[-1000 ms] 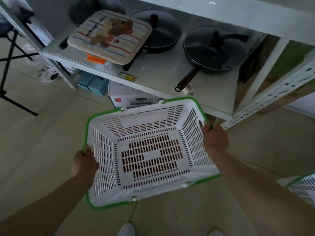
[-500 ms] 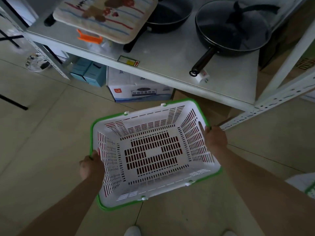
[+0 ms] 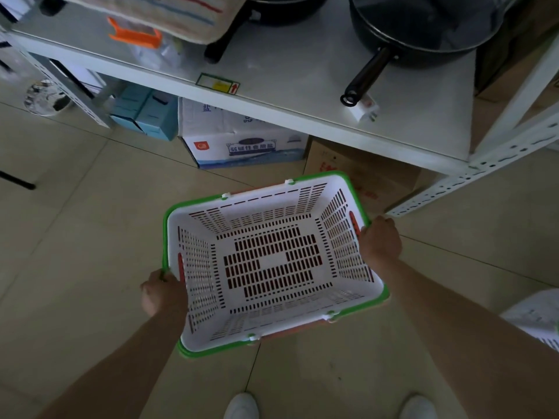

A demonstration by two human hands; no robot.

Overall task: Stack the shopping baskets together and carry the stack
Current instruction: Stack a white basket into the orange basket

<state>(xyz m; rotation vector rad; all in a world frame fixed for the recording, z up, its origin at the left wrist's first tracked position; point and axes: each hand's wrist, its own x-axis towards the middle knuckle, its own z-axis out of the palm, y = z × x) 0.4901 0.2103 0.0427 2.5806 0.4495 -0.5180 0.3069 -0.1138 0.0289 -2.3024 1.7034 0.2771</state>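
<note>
A white slotted shopping basket with a green rim [image 3: 272, 264] hangs over the tiled floor in front of me. A second green rim and reddish plastic show just beneath it, so it sits nested in at least one other basket. My left hand [image 3: 161, 293] grips the rim at the left short side. My right hand [image 3: 381, 241] grips the rim at the right short side. Another white basket [image 3: 541, 319] peeks in at the right edge of the view, mostly cut off.
A white metal shelf [image 3: 302, 95] stands just beyond the basket, carrying black pans [image 3: 423, 28] and a striped cushion. Cardboard boxes [image 3: 242, 143] sit on the floor under it. My white shoes [image 3: 242, 406] show at the bottom.
The basket has dropped lower and shifted right, away from the shelf. My view has tilted down, so the shelf now fills the top. Both hands keep their grip.
</note>
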